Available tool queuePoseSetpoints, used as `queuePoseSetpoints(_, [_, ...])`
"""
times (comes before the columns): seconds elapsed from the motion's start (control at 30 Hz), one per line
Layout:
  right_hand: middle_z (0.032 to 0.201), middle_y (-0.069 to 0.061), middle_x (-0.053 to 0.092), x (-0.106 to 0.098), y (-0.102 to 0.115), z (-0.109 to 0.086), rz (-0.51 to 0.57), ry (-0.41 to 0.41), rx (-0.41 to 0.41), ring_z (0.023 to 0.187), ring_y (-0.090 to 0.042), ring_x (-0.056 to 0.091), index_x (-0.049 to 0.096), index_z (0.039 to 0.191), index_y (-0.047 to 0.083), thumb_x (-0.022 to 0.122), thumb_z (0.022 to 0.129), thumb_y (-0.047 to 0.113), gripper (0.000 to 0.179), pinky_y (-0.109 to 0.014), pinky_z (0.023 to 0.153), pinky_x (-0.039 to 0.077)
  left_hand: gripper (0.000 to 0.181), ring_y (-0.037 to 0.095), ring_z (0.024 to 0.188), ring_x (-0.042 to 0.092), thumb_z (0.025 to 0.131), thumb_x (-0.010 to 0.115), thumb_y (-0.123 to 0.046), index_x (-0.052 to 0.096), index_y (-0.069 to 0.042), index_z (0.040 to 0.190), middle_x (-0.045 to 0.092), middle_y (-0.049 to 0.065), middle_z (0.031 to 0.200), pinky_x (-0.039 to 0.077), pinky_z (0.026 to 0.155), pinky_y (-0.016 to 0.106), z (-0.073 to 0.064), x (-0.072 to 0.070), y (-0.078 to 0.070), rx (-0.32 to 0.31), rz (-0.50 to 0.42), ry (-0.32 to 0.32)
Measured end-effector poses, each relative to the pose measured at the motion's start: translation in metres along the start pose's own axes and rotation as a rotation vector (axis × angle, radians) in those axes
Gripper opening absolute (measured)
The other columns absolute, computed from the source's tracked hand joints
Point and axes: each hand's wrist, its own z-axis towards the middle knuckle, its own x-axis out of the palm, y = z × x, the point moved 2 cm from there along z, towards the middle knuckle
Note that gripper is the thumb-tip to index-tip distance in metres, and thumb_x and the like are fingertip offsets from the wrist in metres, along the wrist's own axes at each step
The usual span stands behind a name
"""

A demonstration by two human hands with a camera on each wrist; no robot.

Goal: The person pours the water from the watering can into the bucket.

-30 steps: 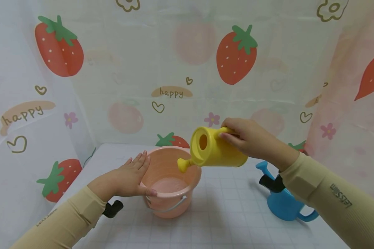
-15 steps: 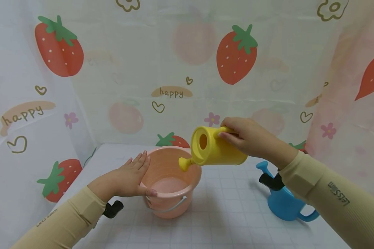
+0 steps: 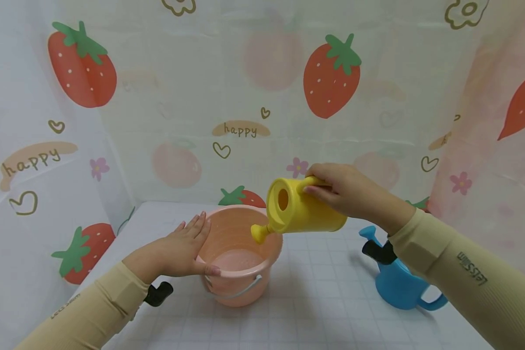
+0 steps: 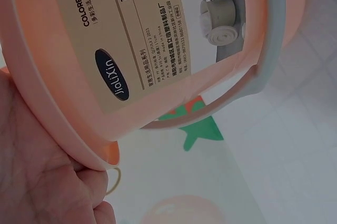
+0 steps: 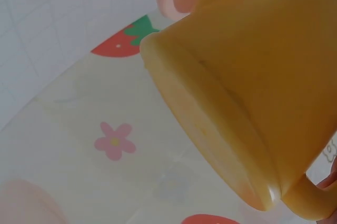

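Note:
In the head view, my right hand [image 3: 343, 192] grips the handle of a yellow watering can [image 3: 310, 209]. The can is tipped to the left, its spout head over the opening of a pink bucket [image 3: 245, 287]. Whether water flows from it cannot be made out. My left hand [image 3: 177, 250] rests on the bucket's left rim, fingers straight and thumb on the near edge. A printed label [image 4: 142, 34] shows on the bucket in the left wrist view. The right wrist view is filled largely by the can's base and side [image 5: 247, 76].
A blue watering can [image 3: 400, 289] stands on the white gridded table [image 3: 323, 311] at the right, partly behind the right sleeve. A curtain [image 3: 245, 87] printed with strawberries hangs behind and at both sides. The bucket's pale handle [image 3: 238, 293] hangs down in front.
The yellow watering can has shifted very slightly, and my right forearm has drifted a little up and left. My left hand and the bucket stay in place.

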Motion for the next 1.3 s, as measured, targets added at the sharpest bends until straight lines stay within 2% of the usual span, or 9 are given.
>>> queuePoseSetpoints(0.4, [0.080, 0.001, 0.056, -0.002, 0.002, 0.003, -0.004, 0.000, -0.038, 0.073, -0.014, 0.051, 0.057, 0.094, 0.011, 0.061, 0.088, 0.023, 0.014, -0.027, 0.065, 0.047, 0.121, 0.040, 0.137, 0.007, 0.068, 0.041, -0.083, 0.014, 0.009, 0.142, 0.006, 0.028, 0.148, 0.012, 0.107, 0.055, 0.000, 0.000, 0.000, 0.011, 0.004, -0.006])
queuePoseSetpoints(0.7, [0.079, 0.003, 0.055, -0.003, 0.007, 0.004, 0.000, 0.029, -0.012, 0.073, -0.014, 0.051, 0.056, 0.091, 0.014, 0.063, 0.087, 0.024, 0.013, -0.026, 0.064, 0.048, 0.120, 0.040, 0.137, 0.006, 0.068, 0.042, -0.082, 0.014, 0.009, 0.142, 0.005, 0.028, 0.148, 0.012, 0.107, 0.055, -0.001, -0.001, -0.001, 0.011, -0.004, -0.006])
queuePoseSetpoints(1.1, [0.080, 0.002, 0.056, -0.001, 0.008, 0.008, -0.019, 0.001, -0.100, 0.075, -0.013, 0.051, 0.057, 0.093, 0.013, 0.065, 0.085, 0.021, 0.014, -0.026, 0.066, 0.047, 0.122, 0.040, 0.137, 0.006, 0.068, 0.041, -0.083, 0.013, 0.009, 0.142, 0.005, 0.028, 0.148, 0.012, 0.107, 0.056, 0.000, 0.001, 0.000, 0.009, 0.001, -0.012])
queuePoseSetpoints(1.3, [0.082, 0.002, 0.056, 0.000, 0.011, 0.009, -0.040, 0.016, -0.111, 0.076, -0.013, 0.050, 0.057, 0.094, 0.013, 0.066, 0.085, 0.022, 0.016, -0.026, 0.066, 0.047, 0.121, 0.040, 0.137, 0.006, 0.068, 0.041, -0.082, 0.013, 0.009, 0.142, 0.005, 0.028, 0.148, 0.011, 0.107, 0.055, -0.001, 0.000, -0.001, 0.011, -0.007, -0.009])
